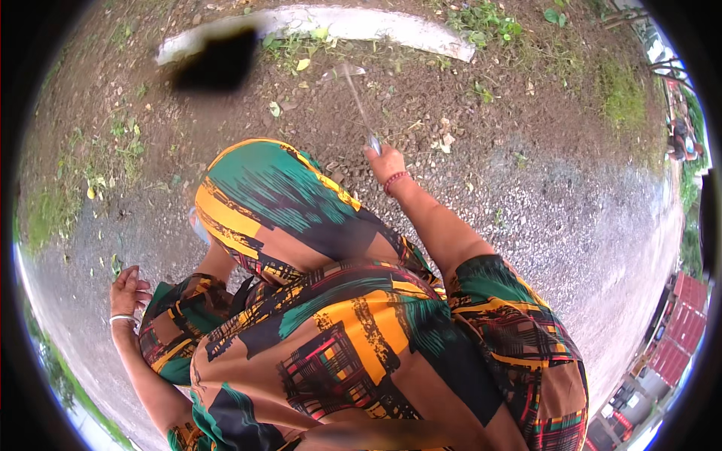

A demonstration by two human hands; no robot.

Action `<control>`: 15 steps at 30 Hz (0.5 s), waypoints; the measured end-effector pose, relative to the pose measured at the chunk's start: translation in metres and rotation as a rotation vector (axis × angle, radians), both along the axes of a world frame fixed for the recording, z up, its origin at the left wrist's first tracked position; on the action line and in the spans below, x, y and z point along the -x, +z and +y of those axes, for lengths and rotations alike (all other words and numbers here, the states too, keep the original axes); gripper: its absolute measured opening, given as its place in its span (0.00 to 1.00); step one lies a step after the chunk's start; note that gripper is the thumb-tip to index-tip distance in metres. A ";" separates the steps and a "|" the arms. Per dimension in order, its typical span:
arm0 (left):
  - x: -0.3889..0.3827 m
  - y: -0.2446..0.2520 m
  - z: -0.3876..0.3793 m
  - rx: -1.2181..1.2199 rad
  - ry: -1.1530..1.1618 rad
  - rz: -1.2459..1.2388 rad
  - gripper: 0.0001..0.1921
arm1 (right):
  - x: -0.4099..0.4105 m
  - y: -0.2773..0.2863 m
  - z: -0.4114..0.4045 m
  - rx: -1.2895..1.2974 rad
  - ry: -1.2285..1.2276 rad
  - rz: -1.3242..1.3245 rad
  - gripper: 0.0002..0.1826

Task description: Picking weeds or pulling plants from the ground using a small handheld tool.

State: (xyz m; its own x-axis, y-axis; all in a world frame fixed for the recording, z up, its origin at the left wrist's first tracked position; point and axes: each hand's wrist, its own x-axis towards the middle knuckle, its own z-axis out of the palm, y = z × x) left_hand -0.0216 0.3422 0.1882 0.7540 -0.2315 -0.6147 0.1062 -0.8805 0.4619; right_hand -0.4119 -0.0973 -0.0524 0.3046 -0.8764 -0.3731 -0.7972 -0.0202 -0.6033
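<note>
My right hand [388,164], with a red beaded bracelet at the wrist, grips the silver handle of a hand hoe [360,104]. From there a thin metal shaft runs to a wide crosswise blade [344,72], which rests on the loose soil [316,113]. My left hand [128,293], wearing a white bangle, is out to the left over gravel. Its fingers are loosely bent and apart, with nothing seen in them. Just beyond the fingertips shows a green leaf [116,264]; whether they touch is unclear. Patterned cloth [361,338] in green, yellow, black and brown fills the middle and bottom.
A white-painted curb [366,25] crosses the top, just beyond the blade. Weeds [488,25] grow by its right end, and more weeds [130,141] at left. A blurred dark shape covers its left part. At far right are a person [682,138] and red roofing [677,327].
</note>
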 end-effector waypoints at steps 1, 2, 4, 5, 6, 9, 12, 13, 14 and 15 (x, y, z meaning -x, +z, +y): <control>-0.001 0.000 -0.001 0.020 0.004 0.000 0.20 | 0.003 0.003 0.007 0.013 -0.043 -0.016 0.26; -0.002 0.000 0.003 0.015 -0.003 0.000 0.20 | 0.018 -0.029 0.003 -0.098 -0.178 -0.126 0.27; -0.006 0.002 0.016 0.044 0.025 0.048 0.21 | 0.063 -0.052 -0.003 -0.273 -0.398 -0.185 0.29; -0.005 -0.003 0.026 0.050 0.039 0.048 0.21 | 0.083 -0.031 -0.002 -0.327 -0.463 -0.134 0.30; -0.004 -0.001 0.030 0.062 0.056 0.066 0.21 | 0.104 -0.006 0.003 -0.275 -0.404 -0.006 0.29; -0.001 -0.006 0.025 0.111 0.071 0.132 0.21 | 0.160 0.000 0.010 -0.177 -0.290 0.154 0.29; 0.011 -0.011 0.028 0.147 0.108 0.199 0.21 | 0.137 -0.012 0.002 -0.097 -0.188 0.286 0.29; 0.020 -0.012 0.034 0.165 0.135 0.218 0.21 | 0.118 -0.016 -0.013 -0.043 -0.152 0.378 0.30; 0.029 -0.010 0.043 0.181 0.169 0.230 0.21 | 0.102 -0.020 -0.029 0.005 -0.093 0.353 0.28; 0.037 -0.002 0.054 0.195 0.204 0.232 0.21 | 0.082 -0.025 -0.044 0.048 -0.031 0.317 0.26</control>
